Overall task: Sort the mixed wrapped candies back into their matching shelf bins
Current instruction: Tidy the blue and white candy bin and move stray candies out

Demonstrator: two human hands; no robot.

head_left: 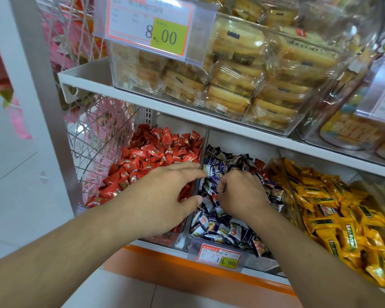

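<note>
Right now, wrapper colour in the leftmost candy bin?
Red wrappers, clearest in the head view.

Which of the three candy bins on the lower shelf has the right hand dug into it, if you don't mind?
The middle bin of blue-and-white candies; the right hand curls into it, between the red and yellow bins.

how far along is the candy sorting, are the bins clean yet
Partly done. The red bin looks all red. In hand: the right hand digs into the blue-and-white bin, fingers curled in the candies; the left hand hovers open. Left: red strays at that bin's back and a dark wrapper among the yellow candies.
</note>
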